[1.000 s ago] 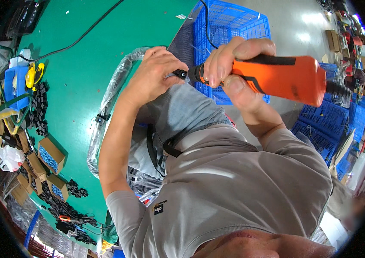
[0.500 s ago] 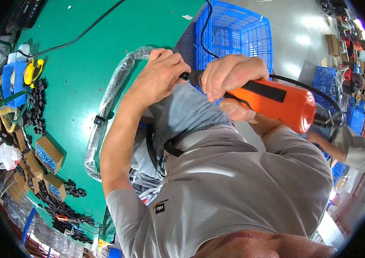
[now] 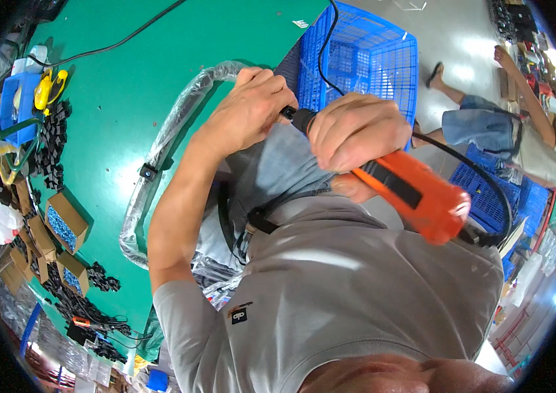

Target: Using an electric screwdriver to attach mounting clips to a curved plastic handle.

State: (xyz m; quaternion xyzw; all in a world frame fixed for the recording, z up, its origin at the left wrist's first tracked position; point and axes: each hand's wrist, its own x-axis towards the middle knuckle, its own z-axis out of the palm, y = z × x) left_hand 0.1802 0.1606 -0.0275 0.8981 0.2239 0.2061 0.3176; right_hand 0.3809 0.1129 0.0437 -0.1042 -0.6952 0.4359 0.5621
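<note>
My right hand (image 3: 359,134) is wrapped around an orange, corded electric screwdriver (image 3: 431,206). The black nose of this tool points left, up against a small black fitting (image 3: 288,112) beside my left fingers. My left hand (image 3: 251,108) is closed on the upper end of a bent tube (image 3: 183,121) in clear plastic wrap; its fingers partly hide that end. Lower down, a black clamp (image 3: 148,172) sits around the tube, which rests on the green tabletop (image 3: 114,92). The screwdriver's bit cannot be seen.
A blue plastic crate (image 3: 363,62) stands beyond the table edge. At the left lie black clips (image 3: 55,144), cardboard boxes of blue screws (image 3: 65,226) and a blue bin (image 3: 19,108) with yellow-handled tools. A black cable (image 3: 325,52) hangs near the crate. Another person (image 3: 481,124) is at the right.
The screwdriver's rear end has swung down and toward me, while its nose stays at the black fitting. My left hand keeps its hold. The other person has moved farther up in the picture.
</note>
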